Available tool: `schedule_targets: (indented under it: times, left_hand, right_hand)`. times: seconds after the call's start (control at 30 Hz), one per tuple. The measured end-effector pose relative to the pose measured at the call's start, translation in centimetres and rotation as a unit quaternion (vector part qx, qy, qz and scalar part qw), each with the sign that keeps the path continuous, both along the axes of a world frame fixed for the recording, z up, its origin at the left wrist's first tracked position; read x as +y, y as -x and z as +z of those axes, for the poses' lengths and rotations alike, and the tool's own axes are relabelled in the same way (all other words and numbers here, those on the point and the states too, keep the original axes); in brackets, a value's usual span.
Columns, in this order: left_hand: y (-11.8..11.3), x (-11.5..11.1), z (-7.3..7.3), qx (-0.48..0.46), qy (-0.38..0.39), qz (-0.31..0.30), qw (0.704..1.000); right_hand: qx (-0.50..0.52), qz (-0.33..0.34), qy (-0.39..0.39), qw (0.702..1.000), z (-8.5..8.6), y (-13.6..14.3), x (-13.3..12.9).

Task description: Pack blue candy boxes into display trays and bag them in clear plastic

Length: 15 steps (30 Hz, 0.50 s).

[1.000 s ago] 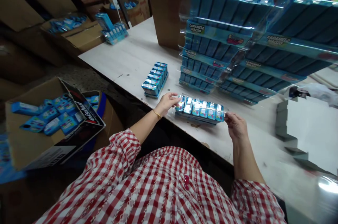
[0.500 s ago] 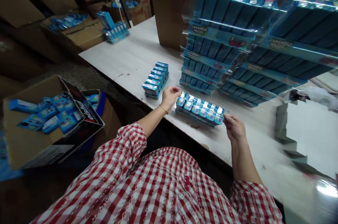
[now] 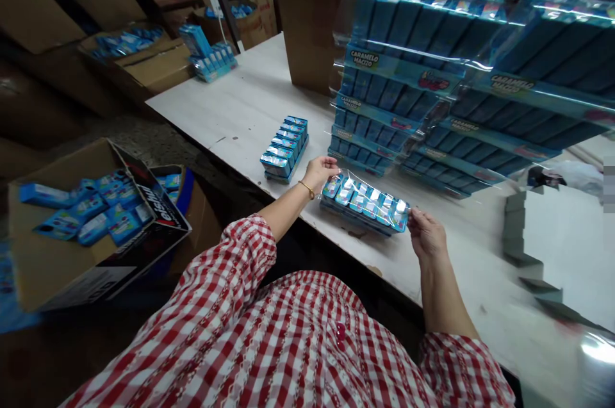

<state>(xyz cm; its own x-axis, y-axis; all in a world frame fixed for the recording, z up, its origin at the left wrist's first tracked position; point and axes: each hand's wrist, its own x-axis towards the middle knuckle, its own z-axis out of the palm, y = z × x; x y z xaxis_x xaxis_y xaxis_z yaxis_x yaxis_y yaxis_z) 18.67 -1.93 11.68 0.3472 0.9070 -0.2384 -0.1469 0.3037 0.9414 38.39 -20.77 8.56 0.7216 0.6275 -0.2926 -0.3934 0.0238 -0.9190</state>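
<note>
The row of small blue boxes [image 3: 365, 203] sat near the table's front edge, slanting from ten o'clock down to four o'clock, with clear film [image 3: 353, 177] over its top. Whether its base rested fully on the white table [image 3: 230, 107] could not be made out.

At the row's ten o'clock end, the left hand [image 3: 321, 172] was nearly closed, its thumb and fingertips seeming to pinch the film's edge. At the four o'clock end, the right hand [image 3: 427, 233] was also mostly closed, fingertips gathered at the film or the row's corner; which of the two could not be told.

Farther off toward ten o'clock stood a second row [image 3: 284, 150], just beyond the left wrist with its bracelet [image 3: 306, 189]. The film-wrapped stacks [image 3: 398, 75] rose from twelve to two o'clock, pale stacked card [image 3: 567, 235] lay at three, and an open carton [image 3: 52, 267] of loose boxes was at nine.

The likeliest trouble was an uneven pull: with the film held at its ends, one hand drawing harder could have skewed the row, split the film or tipped an end box. Thin, slick film might also have slid from so light a pinch. A tug toward six o'clock could have dragged the row over the close edge, and a swing of the left forearm might have knocked the second row.
</note>
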Motion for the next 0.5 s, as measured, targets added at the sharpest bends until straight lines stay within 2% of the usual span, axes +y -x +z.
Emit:
schedule_targets:
  times: [0.1,0.17,0.27,0.4,0.5]
  left_hand:
    - [-0.6,-0.3,-0.2,0.005,-0.070,0.019,0.997]
    - [-0.2,-0.7,-0.3,0.006,-0.090,0.028,0.996]
    - [1.0,-1.3,-0.2,-0.017,-0.052,0.024,0.998]
    - [2.5,-2.6,0.0,-0.067,0.013,-0.029,0.997]
    - [3.1,-3.7,-0.4,-0.072,0.023,-0.022,0.997]
  right_hand:
    - [-0.007,-0.013,-0.016,1.000,-0.1,0.0,-0.4]
    - [-0.010,-0.029,-0.029,0.999,-0.2,0.0,-0.7]
    - [-0.002,-0.049,-0.039,0.998,-0.2,-0.1,-1.0]
    - [-0.005,-0.056,-0.036,0.998,0.0,-0.7,-1.6]
    - [-0.019,-0.052,-0.021,0.998,0.3,-1.4,-2.3]
